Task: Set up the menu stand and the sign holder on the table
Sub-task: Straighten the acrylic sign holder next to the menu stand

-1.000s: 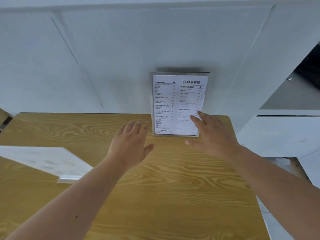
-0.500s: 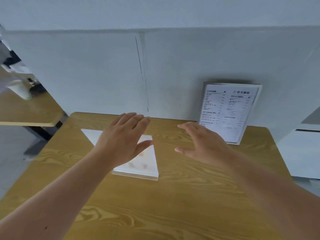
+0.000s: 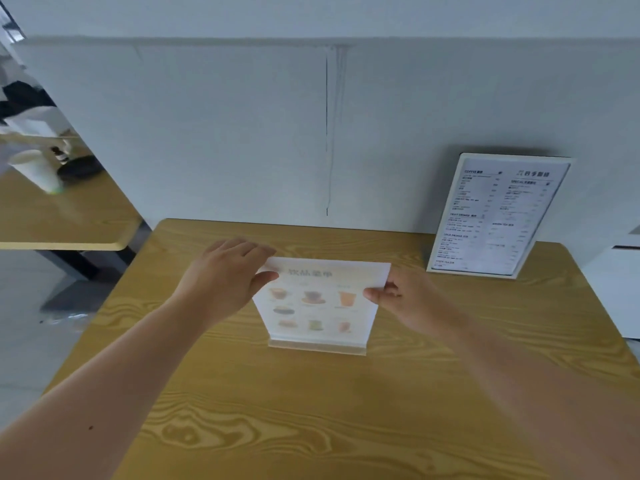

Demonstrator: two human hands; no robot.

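A clear sign holder point(image 3: 320, 306) with a sheet of drink pictures stands upright on its base in the middle of the wooden table point(image 3: 311, 410). My left hand point(image 3: 228, 275) grips its upper left corner. My right hand point(image 3: 401, 299) pinches its right edge between thumb and fingers. A framed menu stand point(image 3: 495, 216) with printed text stands at the table's far right, leaning against the white partition.
A white partition wall point(image 3: 242, 133) runs along the table's far edge. A second wooden table point(image 3: 52, 216) at the left carries a paper cup point(image 3: 36, 174), a small bottle and a dark dish. White furniture point(image 3: 616, 289) stands at the right.
The view swung left from the menu stand. Both hands moved off the menu stand to the sign holder, which lay flat before and now stands upright in their grip.
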